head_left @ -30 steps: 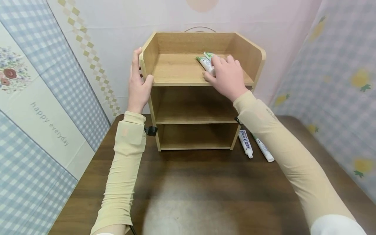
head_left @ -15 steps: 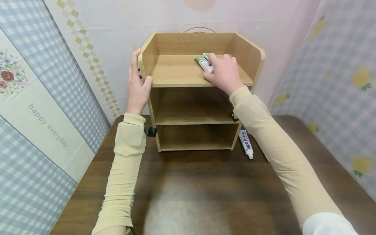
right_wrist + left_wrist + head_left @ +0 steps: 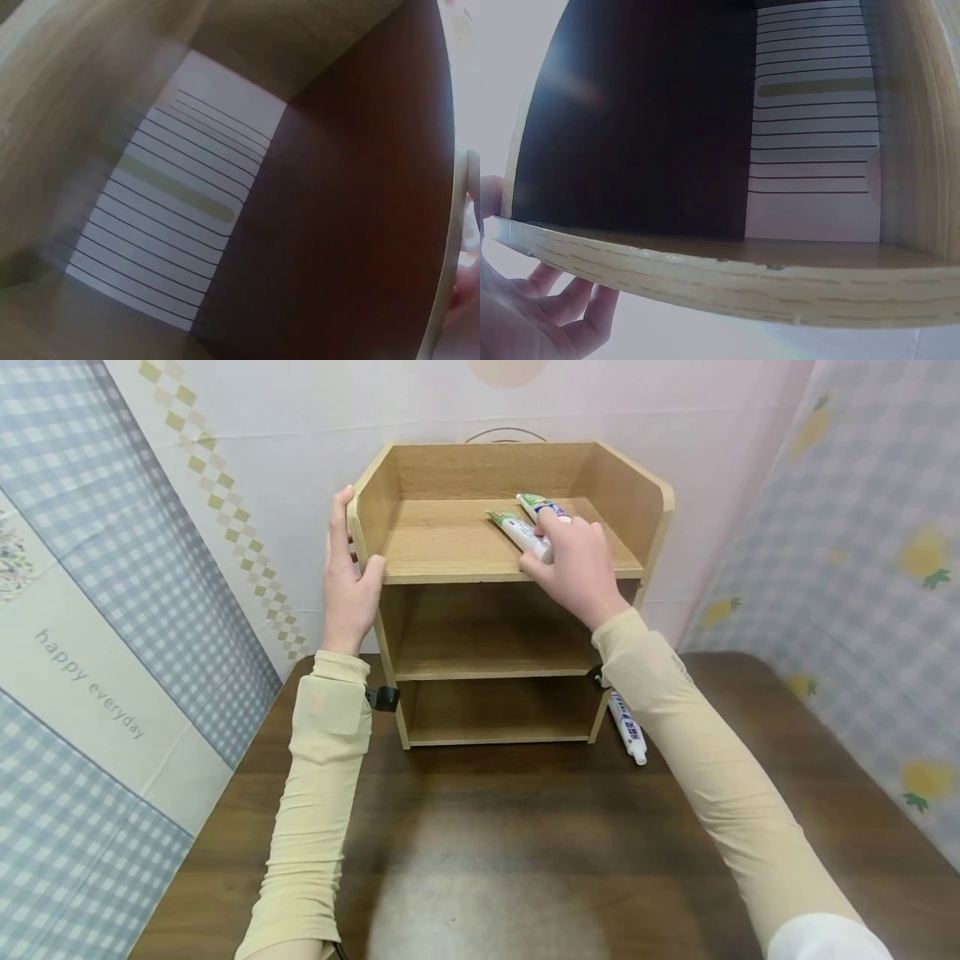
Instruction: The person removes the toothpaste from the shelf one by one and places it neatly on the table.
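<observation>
On head cam I've lower tube (image 3: 628,731) on table (image 3: 480,827), 4 o'clock; L hand (image 3: 351,585), 10 o'clock, fingers clamped on shelf unit (image 3: 491,677); R hand (image 3: 577,564), ~2 o'clock, pinching front tube (image 3: 517,532) on top tier (image 3: 442,539), 1 o'clock; back tube (image 3: 538,506) just beyond.

Your right hand (image 3: 576,560) covers part of nearer tube (image 3: 517,532) and lower end of farther tube (image 3: 532,504). Below that hand, your sleeve (image 3: 660,693) overlaps third tube (image 3: 628,732); its print too small to read. Your left hand (image 3: 350,585): some fingers hidden behind shelf unit (image 3: 442,535). Right wrist view: right hand blurred, cut by right edge.
</observation>
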`<state>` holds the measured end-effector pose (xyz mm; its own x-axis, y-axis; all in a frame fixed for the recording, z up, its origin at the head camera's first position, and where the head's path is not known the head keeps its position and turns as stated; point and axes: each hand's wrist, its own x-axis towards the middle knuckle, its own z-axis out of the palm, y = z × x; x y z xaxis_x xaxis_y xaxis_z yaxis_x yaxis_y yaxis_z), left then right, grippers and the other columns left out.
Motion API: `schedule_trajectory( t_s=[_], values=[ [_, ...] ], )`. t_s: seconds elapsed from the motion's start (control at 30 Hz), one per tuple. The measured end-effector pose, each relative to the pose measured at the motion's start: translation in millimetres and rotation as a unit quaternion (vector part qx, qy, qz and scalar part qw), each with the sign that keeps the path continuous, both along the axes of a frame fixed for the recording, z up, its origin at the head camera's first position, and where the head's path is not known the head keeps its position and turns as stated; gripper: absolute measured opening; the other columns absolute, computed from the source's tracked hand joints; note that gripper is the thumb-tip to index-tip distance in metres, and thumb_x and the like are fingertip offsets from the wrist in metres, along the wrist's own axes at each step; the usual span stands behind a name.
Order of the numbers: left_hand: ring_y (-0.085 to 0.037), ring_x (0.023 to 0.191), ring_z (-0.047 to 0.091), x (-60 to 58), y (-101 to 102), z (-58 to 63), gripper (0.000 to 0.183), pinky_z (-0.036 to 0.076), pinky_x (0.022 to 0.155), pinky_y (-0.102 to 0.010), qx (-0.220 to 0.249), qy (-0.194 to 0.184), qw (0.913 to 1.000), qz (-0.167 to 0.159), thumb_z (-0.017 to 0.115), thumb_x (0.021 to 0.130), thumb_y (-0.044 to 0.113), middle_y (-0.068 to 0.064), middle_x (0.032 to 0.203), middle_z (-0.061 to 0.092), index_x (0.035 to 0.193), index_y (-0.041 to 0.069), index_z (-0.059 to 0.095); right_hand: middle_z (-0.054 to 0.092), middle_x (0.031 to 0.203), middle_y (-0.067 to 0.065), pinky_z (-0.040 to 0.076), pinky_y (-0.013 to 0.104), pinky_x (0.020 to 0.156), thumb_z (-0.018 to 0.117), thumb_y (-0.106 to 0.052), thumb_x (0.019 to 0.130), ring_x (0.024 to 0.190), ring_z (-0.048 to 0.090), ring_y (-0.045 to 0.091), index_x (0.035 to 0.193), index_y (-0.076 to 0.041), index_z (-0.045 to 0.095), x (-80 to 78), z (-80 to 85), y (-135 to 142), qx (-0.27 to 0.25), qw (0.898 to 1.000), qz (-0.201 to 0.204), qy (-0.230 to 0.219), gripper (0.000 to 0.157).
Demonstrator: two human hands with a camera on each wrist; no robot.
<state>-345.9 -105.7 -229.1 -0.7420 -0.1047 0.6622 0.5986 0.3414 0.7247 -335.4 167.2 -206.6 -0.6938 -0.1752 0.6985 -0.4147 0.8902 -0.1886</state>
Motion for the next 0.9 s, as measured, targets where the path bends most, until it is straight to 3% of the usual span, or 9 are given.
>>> schedule_trajectory(
  t_s=[0.2,0.33,0.43,0.7,0.83,0.9],
  values=[
    [-0.013,0.11,0.046,17.6,4,8.3,0.076,0.045,0.085,-0.03,-0.004,0.01,0.9999,0.005,0.042,0.083,0.0,0.004,0.155,0.031,0.152,0.029,0.027,0.065,0.084,0.016,0.037,0.045,0.073,0.057,-0.025,0.085,0.076,0.052,0.034,0.1,-0.004,0.058,11.0,-8.7,0,0.001,0.999,0.011,0.038,0.026],
    [-0.013,0.11,0.046,26.7,5,14.8,0.075,0.044,0.084,-0.028,-0.004,0.009,0.9999,0.008,0.04,0.083,0.001,0.005,0.154,0.032,0.152,0.028,0.027,0.063,0.08,0.017,0.036,0.043,0.07,0.056,-0.025,0.085,0.073,0.05,0.033,0.098,-0.002,0.057,20.9,-12.3,-1,0.002,0.998,0.022,0.064,0.026],
    [-0.014,0.11,0.046,23.7,3,15.8,0.075,0.044,0.084,-0.029,-0.002,0.008,0.9999,0.01,0.04,0.083,0.001,0.007,0.154,0.031,0.151,0.03,0.027,0.061,0.076,0.018,0.035,0.041,0.066,0.057,-0.024,0.083,0.069,0.049,0.032,0.097,-0.001,0.056,25.6,-15.5,-1,0.003,0.996,0.029,0.087,0.027],
    [-0.012,0.11,0.048,-1.1,-5,3.7,0.079,0.047,0.083,-0.03,-0.002,0.006,0.9999,0.016,0.042,0.083,0.001,0.012,0.155,0.029,0.15,0.041,0.026,0.063,0.07,0.013,0.036,0.04,0.048,0.058,-0.026,0.08,0.055,0.051,0.028,0.092,-0.004,0.056,32.2,-28.8,2,0.003,0.988,0.042,0.149,0.025],
    [-0.011,0.111,0.048,-2.5,-5,1.6,0.08,0.048,0.084,-0.031,-0.003,0.009,0.9998,0.016,0.043,0.083,0.002,0.014,0.155,0.029,0.15,0.042,0.026,0.064,0.069,0.012,0.038,0.04,0.047,0.059,-0.028,0.079,0.054,0.053,0.027,0.092,-0.005,0.055,35.7,-33.9,4,0.006,0.986,0.041,0.161,0.027],
    [-0.012,0.112,0.048,4.1,-2,4.2,0.079,0.047,0.084,-0.031,-0.004,0.004,0.9999,0.015,0.042,0.084,0.002,0.013,0.155,0.029,0.15,0.04,0.025,0.064,0.069,0.012,0.039,0.039,0.046,0.06,-0.027,0.077,0.054,0.054,0.027,0.091,-0.004,0.055,37.1,-37.1,6,0.005,0.984,0.045,0.172,0.027]
  ],
)
